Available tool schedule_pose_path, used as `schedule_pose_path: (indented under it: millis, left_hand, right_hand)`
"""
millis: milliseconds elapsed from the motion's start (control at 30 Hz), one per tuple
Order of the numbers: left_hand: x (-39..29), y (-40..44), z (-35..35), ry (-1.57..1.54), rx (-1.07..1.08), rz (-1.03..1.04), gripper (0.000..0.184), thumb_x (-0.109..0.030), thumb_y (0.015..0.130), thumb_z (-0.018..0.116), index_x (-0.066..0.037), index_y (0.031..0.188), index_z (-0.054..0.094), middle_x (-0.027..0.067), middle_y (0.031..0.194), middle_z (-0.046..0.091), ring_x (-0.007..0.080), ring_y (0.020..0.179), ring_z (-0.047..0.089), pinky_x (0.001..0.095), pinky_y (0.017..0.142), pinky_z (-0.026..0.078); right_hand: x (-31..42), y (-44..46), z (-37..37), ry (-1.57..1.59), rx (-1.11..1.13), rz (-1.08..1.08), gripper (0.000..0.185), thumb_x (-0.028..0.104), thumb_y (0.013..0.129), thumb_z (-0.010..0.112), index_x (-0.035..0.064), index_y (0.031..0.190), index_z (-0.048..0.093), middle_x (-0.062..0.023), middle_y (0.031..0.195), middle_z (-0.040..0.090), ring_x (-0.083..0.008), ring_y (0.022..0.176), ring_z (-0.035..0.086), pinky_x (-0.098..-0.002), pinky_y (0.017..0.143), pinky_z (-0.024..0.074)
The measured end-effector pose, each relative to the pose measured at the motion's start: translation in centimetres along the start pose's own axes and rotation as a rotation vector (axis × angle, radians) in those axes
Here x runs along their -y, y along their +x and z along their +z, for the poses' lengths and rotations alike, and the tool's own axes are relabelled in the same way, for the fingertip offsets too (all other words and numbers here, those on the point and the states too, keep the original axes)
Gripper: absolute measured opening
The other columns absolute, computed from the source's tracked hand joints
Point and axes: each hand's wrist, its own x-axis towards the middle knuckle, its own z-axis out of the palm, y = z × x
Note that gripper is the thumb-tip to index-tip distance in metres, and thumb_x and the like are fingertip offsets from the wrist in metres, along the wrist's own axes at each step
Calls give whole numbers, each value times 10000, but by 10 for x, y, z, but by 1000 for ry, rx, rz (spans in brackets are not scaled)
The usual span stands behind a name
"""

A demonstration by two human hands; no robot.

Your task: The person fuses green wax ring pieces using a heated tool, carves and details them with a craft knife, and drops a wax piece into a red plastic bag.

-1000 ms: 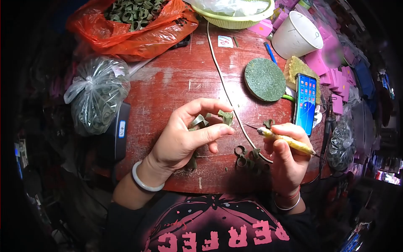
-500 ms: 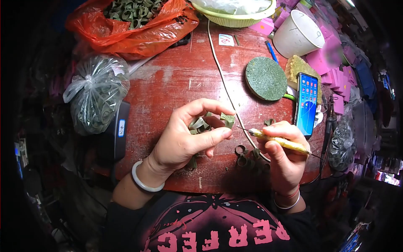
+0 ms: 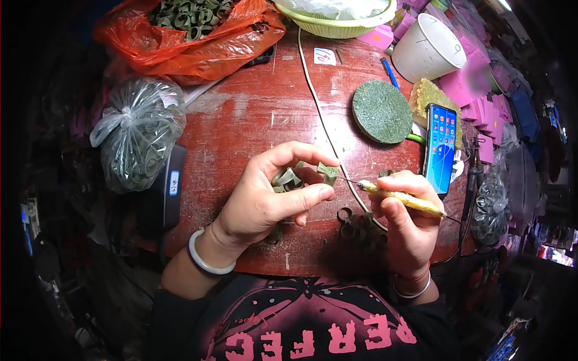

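Observation:
My left hand (image 3: pixel 265 192) pinches a small pale-green ring-like piece (image 3: pixel 327 173) between thumb and index finger, with several more curved green pieces (image 3: pixel 286 179) in the palm behind it. My right hand (image 3: pixel 411 210) grips a yellow-wrapped handheld tool (image 3: pixel 409 203) like a pen. Its thin dark needle-like tip points left and reaches the green piece; whether it touches cannot be made out. Under and between my hands lie several dark green rings (image 3: pixel 345 222) on the red table.
A white cord (image 3: pixel 313 90) crosses the red table (image 3: pixel 253 120). To the right are a green round block (image 3: pixel 380 112), a phone (image 3: pixel 440 147) and a white bucket (image 3: pixel 424 51). At left are a tied clear bag (image 3: pixel 141 138) and an orange bag (image 3: pixel 180 57) of green rings.
The tool in my right hand has shifted very slightly, its tip staying at the green piece. My left hand keeps almost the same place and grip.

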Motion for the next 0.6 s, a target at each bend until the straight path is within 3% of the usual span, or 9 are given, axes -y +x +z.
schedule_pose_path:
  millis: [300, 500, 600]
  left_hand:
    - [0, 0, -1, -17, 4, -11, 314, 44, 812, 623, -12, 1115, 563, 86, 881, 623, 41, 556, 506, 154, 456, 383]
    - [0, 0, -1, -18, 3, -12, 311, 45, 812, 625, -8, 1112, 563, 86, 883, 624, 43, 574, 517, 153, 451, 386]
    - [1, 0, -3, -25, 27, -19, 305, 46, 818, 617, -4, 1114, 561, 88, 897, 622, 54, 605, 544, 154, 449, 393]
  right_hand:
    - [2, 0, 2, 68, -36, 71, 196, 31, 834, 662, -48, 1013, 660, -113, 924, 649, -146, 795, 614, -239, 700, 485]
    - [-4, 0, -3, -21, 48, -12, 216, 67, 857, 659, -50, 1037, 636, -103, 907, 646, -117, 755, 606, -218, 661, 482]
    - [0, -2, 1, 76, -19, 113, 238, 89, 868, 658, -51, 1055, 617, -96, 904, 645, -103, 751, 598, -211, 654, 479]
